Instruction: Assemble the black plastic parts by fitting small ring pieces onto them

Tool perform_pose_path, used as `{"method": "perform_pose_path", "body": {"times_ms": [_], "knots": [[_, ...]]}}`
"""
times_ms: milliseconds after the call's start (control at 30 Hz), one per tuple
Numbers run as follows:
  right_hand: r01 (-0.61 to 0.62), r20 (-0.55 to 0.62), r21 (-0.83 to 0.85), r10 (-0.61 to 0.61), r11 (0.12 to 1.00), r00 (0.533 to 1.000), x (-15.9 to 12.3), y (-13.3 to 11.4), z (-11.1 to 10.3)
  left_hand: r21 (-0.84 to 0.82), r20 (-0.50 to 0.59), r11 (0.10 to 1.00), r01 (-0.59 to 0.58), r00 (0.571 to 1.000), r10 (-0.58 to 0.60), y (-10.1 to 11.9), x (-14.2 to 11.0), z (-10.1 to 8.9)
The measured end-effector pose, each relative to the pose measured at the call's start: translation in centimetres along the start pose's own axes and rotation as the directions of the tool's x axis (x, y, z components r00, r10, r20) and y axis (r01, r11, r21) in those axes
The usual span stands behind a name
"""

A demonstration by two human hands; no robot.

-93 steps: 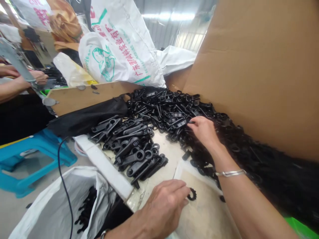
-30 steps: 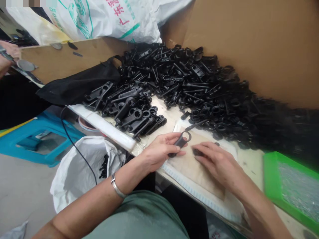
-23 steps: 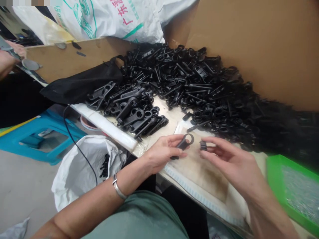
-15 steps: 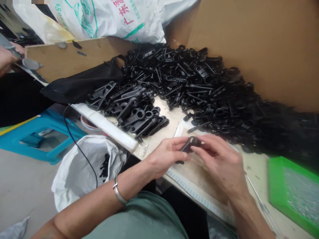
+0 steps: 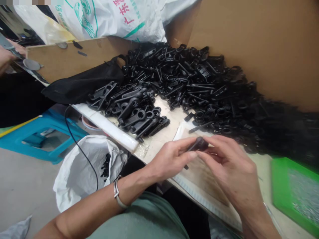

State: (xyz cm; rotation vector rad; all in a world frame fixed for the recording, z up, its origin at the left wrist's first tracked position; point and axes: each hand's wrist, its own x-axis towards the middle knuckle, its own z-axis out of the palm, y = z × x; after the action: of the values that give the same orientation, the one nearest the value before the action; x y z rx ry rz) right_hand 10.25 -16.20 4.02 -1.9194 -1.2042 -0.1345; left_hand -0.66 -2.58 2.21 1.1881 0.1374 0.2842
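Note:
A black plastic arm-shaped part (image 5: 200,144) with a rounded end is held between both hands above the front of the table. My left hand (image 5: 173,157) is closed around its shaft, thumb on top. At the rounded end, the fingers and thumb of my right hand (image 5: 230,166) pinch the same part; my fingers hide some of it. Beyond my left hand lies a smaller group of black arm parts with ring-shaped ends (image 5: 139,116). A large heap of similar black parts (image 5: 189,79) spreads behind and to the right.
A green tray (image 5: 280,189) of small shiny pieces stands at the right. A white sack (image 5: 67,186) with black pieces inside sits below the table's left edge, beside a blue stool (image 5: 47,139). Cardboard (image 5: 261,49) rises behind the heap. Another person's hand (image 5: 7,56) shows at far left.
Both hands have shifted slightly to the right with the black part, whose rounded end has turned a little between the fingers. Both still hold it.

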Motion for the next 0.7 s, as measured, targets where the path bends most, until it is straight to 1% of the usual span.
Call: {"method": "perform_pose_path", "body": {"times_ms": [67,133,200,233,333,400,467,533,600,633,700], "knots": [[-0.087,0.060,0.137,0.079,0.987,0.995,-0.4,-0.1,-0.3,0.005,-0.093,0.999,0.038,0.995,-0.038,-0.3,0.2,-0.1],[-0.212,0.106,0.240,0.192,0.947,0.976,-0.6,0.2,-0.5,-0.011,-0.156,0.996,0.089,0.984,-0.090,-0.6,0.3,-0.2],[-0.330,0.124,0.282,0.307,0.901,0.944,-0.5,0.6,-0.7,-0.024,-0.163,0.992,0.122,0.979,-0.124,-0.6,0.2,-0.3],[-0.380,0.151,0.292,0.350,0.878,0.924,-0.3,0.7,-0.8,-0.027,-0.156,0.992,0.126,0.979,-0.129,-0.6,0.2,-0.3],[-0.480,0.258,0.329,0.411,0.813,0.874,0.2,0.5,-0.5,-0.011,-0.101,0.990,0.141,0.985,-0.141,-0.1,-0.2,-0.3],[-0.506,0.258,0.334,0.439,0.795,0.861,0.3,0.0,-0.1,0.004,-0.072,0.987,0.158,0.985,-0.158,0.2,-0.4,-0.2],[-0.503,0.202,0.316,0.462,0.804,0.864,0.2,-0.6,0.4,0.042,-0.098,0.988,0.146,0.985,-0.141,0.3,-0.5,-0.1],[-0.497,0.152,0.274,0.474,0.823,0.868,0.0,-0.9,0.8,0.108,-0.147,0.991,0.084,0.987,-0.068,0.2,-0.4,0.1],[-0.490,0.115,0.245,0.477,0.837,0.871,-0.1,-0.9,0.9,0.165,-0.166,0.986,0.021,0.986,0.006,0.0,-0.3,0.1],[-0.488,0.123,0.231,0.472,0.842,0.873,0.0,-0.8,0.8,0.186,-0.160,0.983,0.003,0.987,0.028,0.0,-0.3,0.1],[-0.460,0.199,0.207,0.423,0.864,0.884,0.5,-0.4,0.6,0.259,-0.144,0.966,-0.010,0.988,0.049,0.3,-0.3,-0.1]]}}
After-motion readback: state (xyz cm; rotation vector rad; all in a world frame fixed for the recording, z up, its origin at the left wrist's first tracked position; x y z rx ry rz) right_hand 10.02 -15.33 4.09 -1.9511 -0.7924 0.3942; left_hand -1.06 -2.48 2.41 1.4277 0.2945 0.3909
